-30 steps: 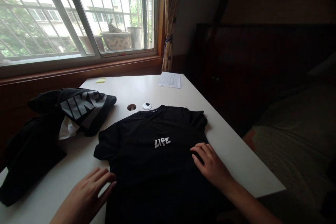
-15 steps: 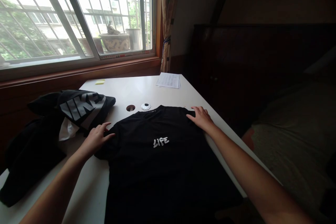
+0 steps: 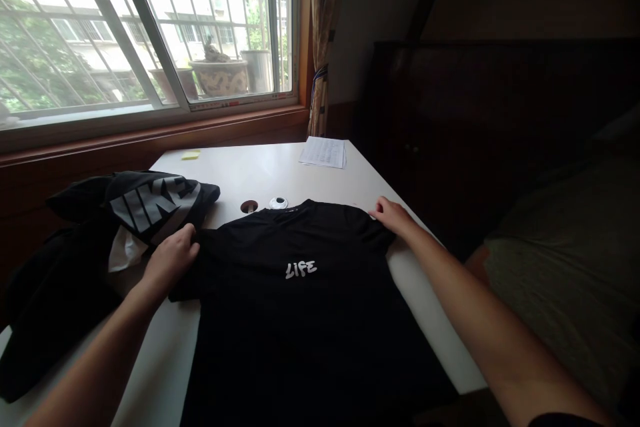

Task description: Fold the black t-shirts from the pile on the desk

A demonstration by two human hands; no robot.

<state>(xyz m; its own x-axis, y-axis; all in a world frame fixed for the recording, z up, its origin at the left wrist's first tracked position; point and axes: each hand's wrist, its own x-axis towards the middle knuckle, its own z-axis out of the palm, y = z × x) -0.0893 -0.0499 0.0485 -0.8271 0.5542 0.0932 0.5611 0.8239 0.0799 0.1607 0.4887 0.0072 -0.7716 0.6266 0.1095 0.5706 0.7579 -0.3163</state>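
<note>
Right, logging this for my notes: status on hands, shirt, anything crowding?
Left hand gripping one sleeve, right hand gripping the other. Black T-shirt spread on white table, print up. Dark clothes heaped close beside left hand.

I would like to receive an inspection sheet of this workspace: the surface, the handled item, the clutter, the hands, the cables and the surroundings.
Surface: white table with a round hole beyond the shirt's collar.
Handled item: black T-shirt, spread out, white lettering on its chest.
Clutter: dark clothing at left; papers and yellow note at the far side; round white object beside the hole.
Hands: left hand and right hand each grip a sleeve.
Cables: nothing seen.
Surroundings: window, tied curtain; right side too dim to detail.
</note>
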